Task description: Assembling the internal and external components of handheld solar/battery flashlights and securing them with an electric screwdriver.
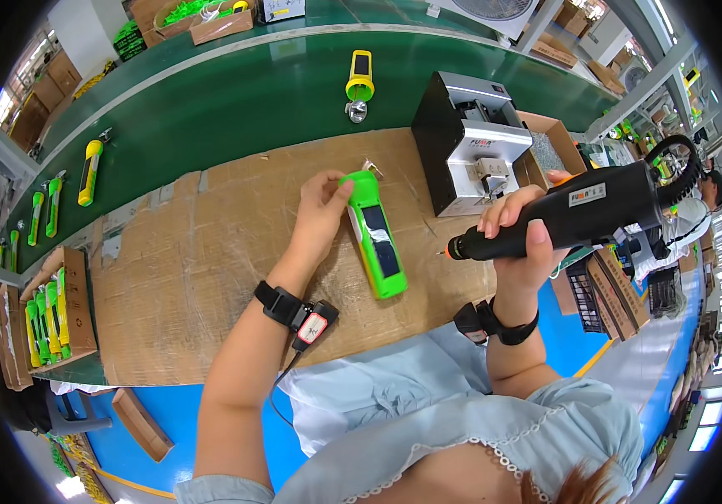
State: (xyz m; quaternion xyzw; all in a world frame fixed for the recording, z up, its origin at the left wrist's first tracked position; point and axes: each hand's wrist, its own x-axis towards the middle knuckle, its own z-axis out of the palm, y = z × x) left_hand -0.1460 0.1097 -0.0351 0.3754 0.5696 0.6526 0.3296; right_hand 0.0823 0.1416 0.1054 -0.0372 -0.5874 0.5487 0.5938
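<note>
Bright, even light; fisheye bending, perhaps slightly soft edges.

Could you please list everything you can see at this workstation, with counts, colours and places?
green torch: one, green with dark panel, on the cardboard sheet
electric screwdriver: one, black, raised at right
cardboard sheet: one, brown, covering the bench
screw feeder box: one, black and silver, behind the torch
conveyor belt: one, dark green, beyond the bench
yellow torch: one, on the belt
left hand: touching the green torch's top end
right hand: gripping the electric screwdriver
</note>
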